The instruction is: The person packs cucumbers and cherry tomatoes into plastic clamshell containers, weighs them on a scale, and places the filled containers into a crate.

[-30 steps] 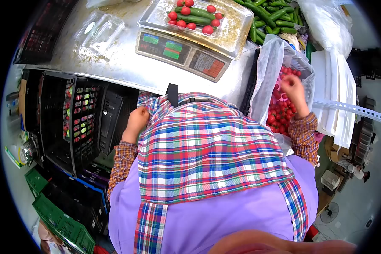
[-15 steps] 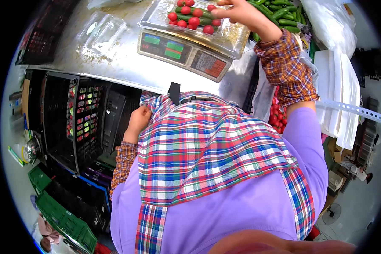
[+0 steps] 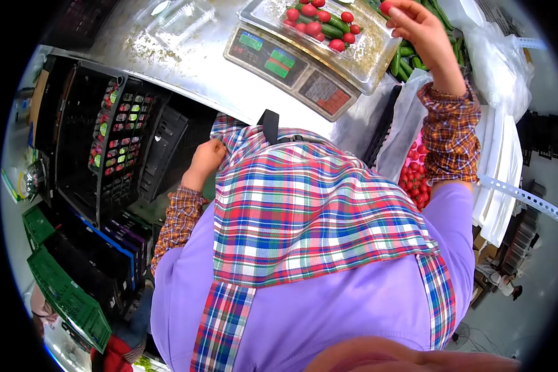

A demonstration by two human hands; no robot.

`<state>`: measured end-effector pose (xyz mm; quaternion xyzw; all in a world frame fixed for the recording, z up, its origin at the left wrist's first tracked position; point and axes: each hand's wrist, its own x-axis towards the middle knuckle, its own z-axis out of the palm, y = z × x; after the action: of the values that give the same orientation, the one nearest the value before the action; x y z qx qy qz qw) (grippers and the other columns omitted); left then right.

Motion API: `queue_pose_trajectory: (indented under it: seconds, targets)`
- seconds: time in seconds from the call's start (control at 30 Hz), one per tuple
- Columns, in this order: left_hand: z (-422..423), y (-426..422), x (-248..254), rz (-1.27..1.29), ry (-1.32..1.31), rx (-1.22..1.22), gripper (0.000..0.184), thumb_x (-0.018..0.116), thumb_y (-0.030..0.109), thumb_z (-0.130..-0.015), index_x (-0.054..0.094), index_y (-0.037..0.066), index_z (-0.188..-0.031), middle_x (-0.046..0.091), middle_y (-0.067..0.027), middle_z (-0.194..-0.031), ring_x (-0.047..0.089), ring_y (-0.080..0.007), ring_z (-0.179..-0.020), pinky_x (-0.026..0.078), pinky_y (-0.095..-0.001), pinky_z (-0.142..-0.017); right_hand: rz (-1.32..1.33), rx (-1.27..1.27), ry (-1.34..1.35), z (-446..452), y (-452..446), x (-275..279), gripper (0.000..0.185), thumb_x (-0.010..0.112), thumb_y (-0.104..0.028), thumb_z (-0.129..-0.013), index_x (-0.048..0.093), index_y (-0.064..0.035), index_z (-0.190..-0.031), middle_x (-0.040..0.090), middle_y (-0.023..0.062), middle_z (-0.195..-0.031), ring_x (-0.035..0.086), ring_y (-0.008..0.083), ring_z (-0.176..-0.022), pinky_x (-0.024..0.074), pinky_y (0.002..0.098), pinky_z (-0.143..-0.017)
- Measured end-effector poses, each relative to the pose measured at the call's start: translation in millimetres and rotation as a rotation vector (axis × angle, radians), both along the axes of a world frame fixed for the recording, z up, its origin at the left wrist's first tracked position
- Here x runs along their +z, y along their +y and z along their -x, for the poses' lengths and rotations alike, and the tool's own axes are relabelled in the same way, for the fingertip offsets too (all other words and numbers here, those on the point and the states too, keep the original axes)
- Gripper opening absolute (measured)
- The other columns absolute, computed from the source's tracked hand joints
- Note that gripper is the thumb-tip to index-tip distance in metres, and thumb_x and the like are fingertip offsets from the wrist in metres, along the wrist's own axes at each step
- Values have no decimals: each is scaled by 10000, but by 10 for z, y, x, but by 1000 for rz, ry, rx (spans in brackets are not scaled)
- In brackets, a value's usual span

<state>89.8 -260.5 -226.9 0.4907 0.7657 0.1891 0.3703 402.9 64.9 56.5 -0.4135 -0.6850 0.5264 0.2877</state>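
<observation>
My right hand [image 3: 423, 31] is raised above the cucumbers [image 3: 409, 62], right of the scale, with a small red tomato [image 3: 386, 7] between its fingertips. On the metal tray of the scale [image 3: 291, 69], a clear pack holds cucumbers and several red tomatoes [image 3: 313, 28]. Under my right forearm, a crate lined with white plastic [image 3: 398, 133] holds many red tomatoes [image 3: 413, 180], partly hidden by the sleeve. My left hand [image 3: 209, 156] is closed at the left edge of the plaid apron [image 3: 304, 211], its fingers against the cloth.
Empty clear packs [image 3: 183, 23] lie on the metal table [image 3: 198, 77] at the left. Below the table edge, a black crate [image 3: 99, 142] holds packed produce. Green crates [image 3: 65, 291] stand lower left, near another person's red garment [image 3: 113, 356]. A plastic bag [image 3: 499, 62] lies upper right.
My right hand went from the tomato crate to the pack on the scale, then right, over the cucumbers, with a tomato now visible in it. The view has shifted. My left hand stayed at the apron.
</observation>
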Motion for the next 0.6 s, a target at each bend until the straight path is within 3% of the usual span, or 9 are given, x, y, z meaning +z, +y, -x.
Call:
queue_pose_trajectory:
  seconds: [0.03,0.17,0.23,0.3,0.37,0.43,0.53,0.57,0.6]
  targets:
    - [-6,-11,-14,15,-1,9,197,621,212,-787,637,18,-820,626,-193,-765,619,-355,-738,490,-406,-653,-187,182,-68,-34,112,-153,286,607,-223,-888,593,-41,-1108,583,-8,-858,526,53,-728,435,191,-612]
    - [6,-35,-5,23,-5,8,200,630,213,-785,636,18,-826,630,-182,-756,622,-342,-732,492,-399,-657,-154,200,-85,-24,141,-418,288,594,-238,-900,600,-42,-1111,637,-2,-908,545,48,-707,434,184,-594]
    - [28,-40,-3,15,-5,6,200,631,213,-786,636,17,-828,632,-176,-748,626,-333,-727,494,-395,-655,-223,194,-286,60,64,-421,344,619,-222,-883,567,-41,-1171,640,19,-997,562,58,-728,445,196,-570]
    - [37,-23,12,22,-19,4,200,631,212,-787,637,17,-830,634,-171,-742,629,-325,-725,495,-392,-654,-435,102,-344,125,-19,-522,551,687,-244,-824,468,-54,-1292,563,69,-1222,585,96,-777,488,236,-609]
    - [55,-2,58,44,-43,6,198,629,211,-789,638,18,-834,636,-168,-738,632,-318,-724,496,-390,-654,-694,53,-349,30,40,-554,508,691,-316,-806,540,-39,-1204,633,81,-936,621,144,-731,502,272,-607]
    - [58,-2,57,51,-68,33,202,630,214,-787,638,17,-832,636,-170,-739,632,-322,-726,496,-393,-657,-861,-22,-530,-360,215,-617,423,700,-290,-786,594,-28,-1100,634,91,-896,610,179,-694,497,306,-618]
    - [63,-40,-51,16,-32,22,205,632,218,-783,640,17,-824,634,-174,-745,627,-335,-732,495,-400,-662,-607,-215,-893,-1160,155,-635,269,661,-268,-779,607,-5,-780,612,143,-705,586,253,-616,458,353,-577]
    - [56,-60,-100,-2,-12,12,205,633,219,-781,640,18,-820,633,-176,-748,625,-340,-734,495,-403,-663,-628,-247,-857,-1607,186,-850,283,659,-278,-762,602,-2,-736,587,159,-631,570,297,-577,453,371,-563]
    - [58,-71,-136,1,-12,1,205,633,220,-780,641,19,-816,633,-178,-752,623,-345,-737,494,-407,-666,-506,-253,-1011,-1868,38,-885,285,638,-277,-758,613,1,-699,597,176,-630,589,316,-587,457,394,-561]
